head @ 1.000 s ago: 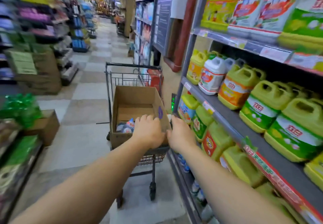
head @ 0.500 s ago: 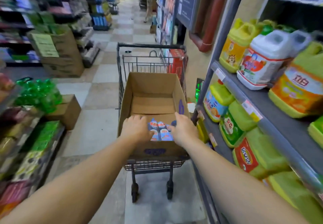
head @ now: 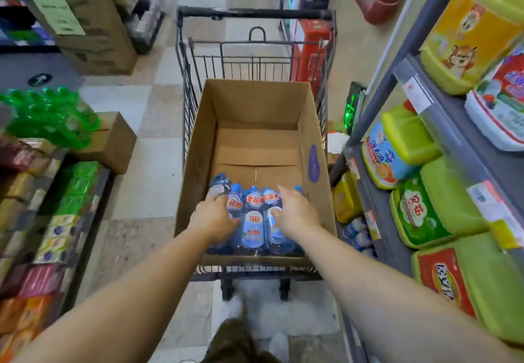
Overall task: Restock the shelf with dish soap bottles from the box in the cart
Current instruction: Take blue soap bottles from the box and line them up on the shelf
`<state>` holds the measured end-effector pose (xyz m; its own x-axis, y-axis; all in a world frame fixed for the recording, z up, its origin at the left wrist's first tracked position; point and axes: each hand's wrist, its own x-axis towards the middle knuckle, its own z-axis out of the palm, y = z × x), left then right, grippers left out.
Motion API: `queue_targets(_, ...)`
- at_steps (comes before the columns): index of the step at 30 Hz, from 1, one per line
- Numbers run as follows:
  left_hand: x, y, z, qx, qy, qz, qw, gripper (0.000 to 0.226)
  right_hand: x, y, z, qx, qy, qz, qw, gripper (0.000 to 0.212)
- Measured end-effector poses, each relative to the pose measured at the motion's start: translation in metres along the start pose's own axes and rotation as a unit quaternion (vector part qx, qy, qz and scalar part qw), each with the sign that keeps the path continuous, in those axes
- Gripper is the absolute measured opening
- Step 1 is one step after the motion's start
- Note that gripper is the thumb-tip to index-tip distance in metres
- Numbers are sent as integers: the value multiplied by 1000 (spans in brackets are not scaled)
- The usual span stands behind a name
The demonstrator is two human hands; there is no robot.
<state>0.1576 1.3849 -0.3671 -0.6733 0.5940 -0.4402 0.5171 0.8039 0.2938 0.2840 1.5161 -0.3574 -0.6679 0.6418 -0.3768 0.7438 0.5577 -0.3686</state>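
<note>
Left shelves: packs of green bottles above a brown carton; labels too blurred to read.
Left hand: inside the box, fingers curled down onto the leftmost bottles; whether it grips one, I cannot tell.
Bottles: about 5 clear blue dish soap bottles stand packed at the near end of the box; round cap stickers read "食品用", the body label "立白".
Box: open cardboard, sitting in the cart.
Right hand: fingers spread over the right-hand bottles, touching them; grip unclear.
Right shelf: yellow and green jugs, 1 marked "贝华".
</note>
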Motion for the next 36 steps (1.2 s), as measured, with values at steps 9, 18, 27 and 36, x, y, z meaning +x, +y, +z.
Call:
queue_targets(9,65,-36,43,-69,-124,-158,977,89,51,-15,51,32,-101,43,993,57)
queue_targets(18,87,-59,67,-67,-154,-190,967,66,80,-28,93,89,-136,83,983,63)
queue_targets(27,92,-64,53,-283,-142,-165,934,69,95,-35,87,171,-162,44,971,88)
queue_targets(36,100,-45,2,-460,-224,-19,859,64,108,-34,32,405,-220,46,886,35)
